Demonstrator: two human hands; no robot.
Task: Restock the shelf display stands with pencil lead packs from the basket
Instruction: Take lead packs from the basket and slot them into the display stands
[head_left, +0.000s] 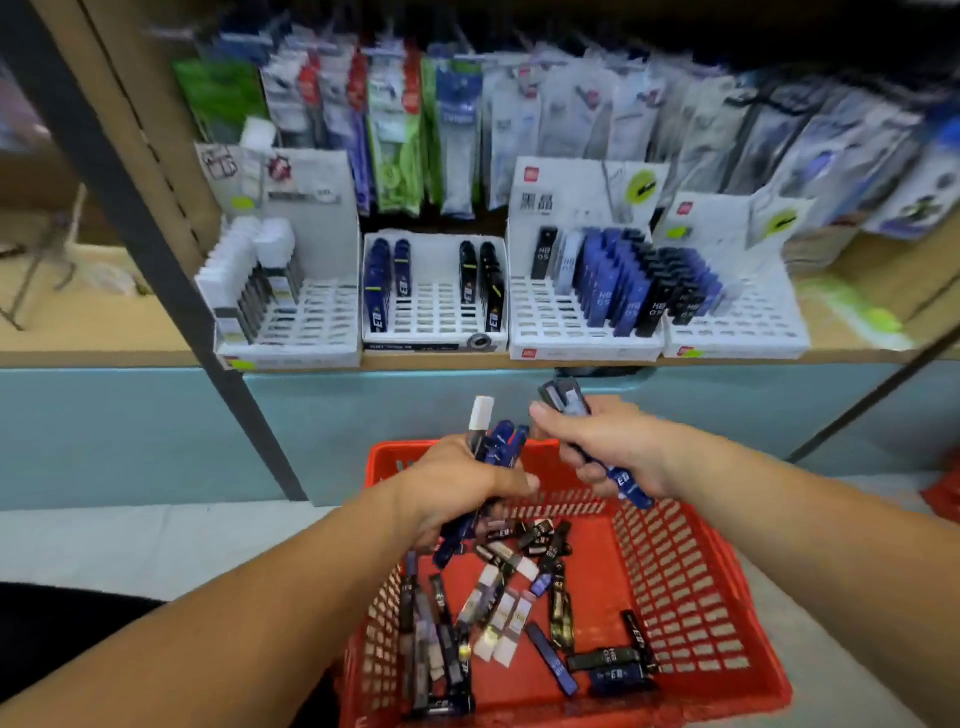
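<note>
A red plastic basket (691, 587) sits low in front of me, with several loose pencil lead packs (511, 597) in blue, black and white on its floor. My left hand (457, 483) grips a bundle of packs (493, 436), mostly blue with one white-capped one sticking up. My right hand (602, 441) holds a few dark blue packs (566, 397) above the basket's far rim. On the shelf above stand several white display stands (434, 312), each partly filled with upright packs.
Hanging blister packs of pens (452, 130) fill the back of the wooden shelf (104, 358). A dark metal upright (171, 291) slants down at the left. A teal panel (156, 431) runs below the shelf. Something red (943, 493) lies at the right edge.
</note>
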